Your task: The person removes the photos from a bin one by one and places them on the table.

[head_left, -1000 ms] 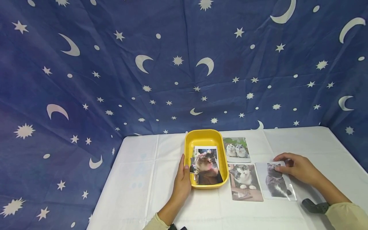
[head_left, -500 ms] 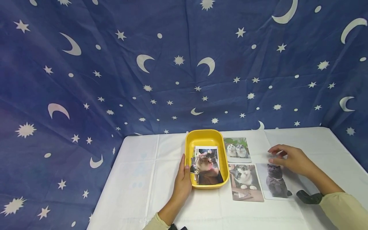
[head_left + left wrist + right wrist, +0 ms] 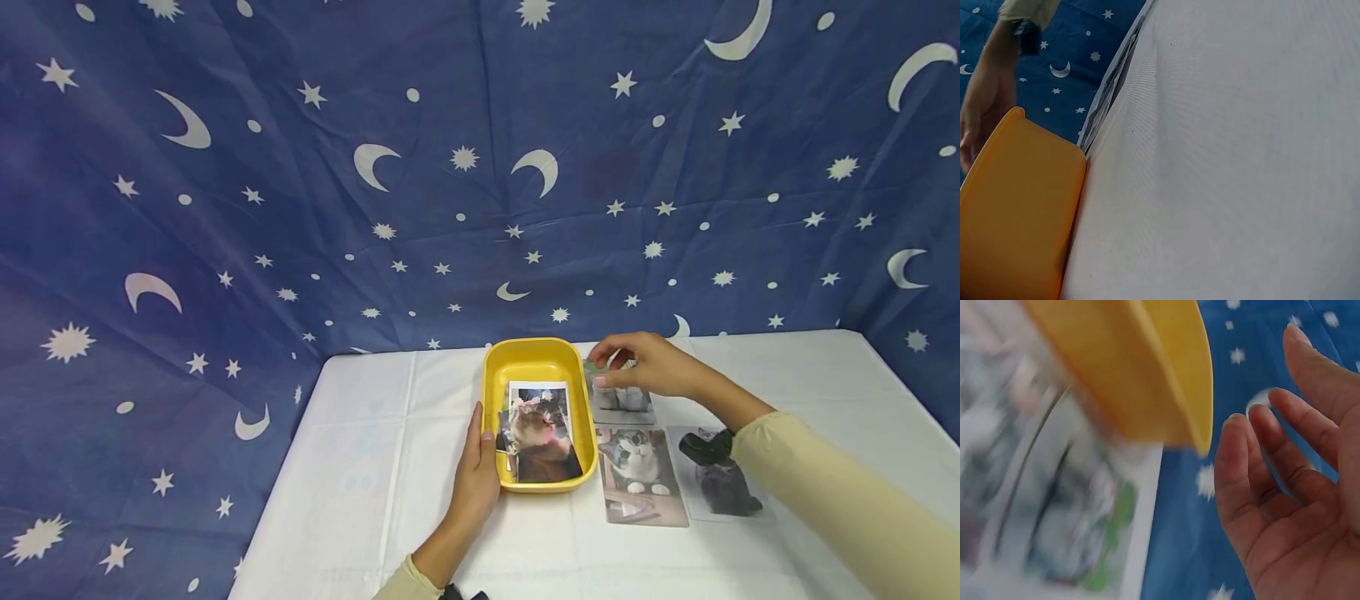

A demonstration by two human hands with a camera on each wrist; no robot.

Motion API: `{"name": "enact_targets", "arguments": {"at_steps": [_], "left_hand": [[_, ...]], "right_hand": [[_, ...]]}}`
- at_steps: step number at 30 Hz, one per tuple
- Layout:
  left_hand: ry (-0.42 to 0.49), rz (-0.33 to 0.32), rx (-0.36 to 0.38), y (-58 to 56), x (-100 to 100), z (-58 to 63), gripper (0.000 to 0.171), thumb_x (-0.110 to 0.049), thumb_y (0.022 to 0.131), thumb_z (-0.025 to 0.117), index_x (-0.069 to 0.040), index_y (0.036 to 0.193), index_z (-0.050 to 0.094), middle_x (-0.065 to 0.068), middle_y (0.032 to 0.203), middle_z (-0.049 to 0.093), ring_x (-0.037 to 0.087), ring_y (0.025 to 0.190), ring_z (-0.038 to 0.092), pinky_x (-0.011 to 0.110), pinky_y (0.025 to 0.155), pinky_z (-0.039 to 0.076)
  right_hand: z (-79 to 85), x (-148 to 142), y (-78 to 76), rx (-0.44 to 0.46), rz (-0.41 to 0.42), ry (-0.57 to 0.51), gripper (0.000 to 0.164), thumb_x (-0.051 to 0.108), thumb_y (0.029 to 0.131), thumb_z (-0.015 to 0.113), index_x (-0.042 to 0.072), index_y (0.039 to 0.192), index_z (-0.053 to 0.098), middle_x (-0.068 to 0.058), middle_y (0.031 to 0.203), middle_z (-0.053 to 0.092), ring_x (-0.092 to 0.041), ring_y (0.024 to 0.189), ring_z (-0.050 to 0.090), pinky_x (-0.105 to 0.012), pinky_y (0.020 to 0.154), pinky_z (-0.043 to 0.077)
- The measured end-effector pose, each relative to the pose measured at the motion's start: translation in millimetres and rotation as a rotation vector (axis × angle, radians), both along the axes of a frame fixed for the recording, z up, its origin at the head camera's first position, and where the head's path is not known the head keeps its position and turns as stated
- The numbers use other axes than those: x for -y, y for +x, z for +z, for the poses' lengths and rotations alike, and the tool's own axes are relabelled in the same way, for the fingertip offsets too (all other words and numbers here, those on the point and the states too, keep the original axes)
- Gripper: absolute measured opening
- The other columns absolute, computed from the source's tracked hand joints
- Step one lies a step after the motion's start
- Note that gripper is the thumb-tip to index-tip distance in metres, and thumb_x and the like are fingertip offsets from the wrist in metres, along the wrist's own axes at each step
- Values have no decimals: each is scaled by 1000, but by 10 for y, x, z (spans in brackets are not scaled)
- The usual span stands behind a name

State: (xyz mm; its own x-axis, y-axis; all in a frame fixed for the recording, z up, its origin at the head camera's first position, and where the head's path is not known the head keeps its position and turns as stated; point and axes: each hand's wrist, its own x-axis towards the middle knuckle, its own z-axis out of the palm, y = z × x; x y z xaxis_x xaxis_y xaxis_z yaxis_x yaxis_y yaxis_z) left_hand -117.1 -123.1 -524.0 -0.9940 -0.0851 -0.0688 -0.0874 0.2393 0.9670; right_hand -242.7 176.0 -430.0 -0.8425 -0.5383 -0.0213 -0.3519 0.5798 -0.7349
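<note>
A yellow plastic tray [image 3: 534,354] stands on the table with several photo cards [image 3: 542,437] inside, a brown cat on the top one. My left hand [image 3: 474,479] holds the tray's left side, thumb at the rim and fingers along the outer wall. Over the hamster photo card [image 3: 624,408] is my right hand [image 3: 656,367], fingers loosely bent and partly covering the card. The right wrist view shows nothing in the right hand [image 3: 1297,475]. Nearer me lie a card of a grey-and-white cat [image 3: 641,475] and a grey cat card [image 3: 723,492], partly hidden by the sleeve.
A white cloth [image 3: 352,500] covers the table. Behind and to the left rises a blue curtain [image 3: 420,208] with moons and stars. A black wrist device [image 3: 705,447] hangs under the right forearm, above the grey cat card.
My right hand has let go of the grey cat card, lifted, and moved left and away from me to the hamster card. The left hand and tray have stayed put.
</note>
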Motion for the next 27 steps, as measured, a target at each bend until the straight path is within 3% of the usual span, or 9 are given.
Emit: {"name": "enact_targets", "arguments": {"at_steps": [6,12,20,27], "left_hand": [[-9,9,4,-11,1,-13,54,-28,113,32,-25,165,18,9,170,21,36,156,20,58,127,16],[-16,11,10,-11,-13,-13,54,-28,113,33,-26,165,18,10,170,22,37,156,22,59,127,17],[-17,2,13,-4,-7,0,54,-28,113,33,-26,165,18,11,170,23,37,155,23,60,126,18],[-10,11,9,-2,-9,-7,53,-30,113,33,-25,165,20,9,170,24,35,155,23,59,126,18]], "right_hand": [[72,615,-183,43,151,39,38,38,86,83,16,116,73,-1,107,72,-19,97,68,-30,79,59],[-38,991,-327,167,254,35,39,29,87,83,5,117,74,-2,99,72,-20,89,69,-27,77,59],[-229,1215,-392,230,265,85,35,22,85,85,1,112,75,-4,95,75,-8,77,62,-22,68,53],[-397,1259,-424,288,246,77,32,13,86,83,-4,111,74,-7,94,75,-8,81,64,-20,78,56]]}}
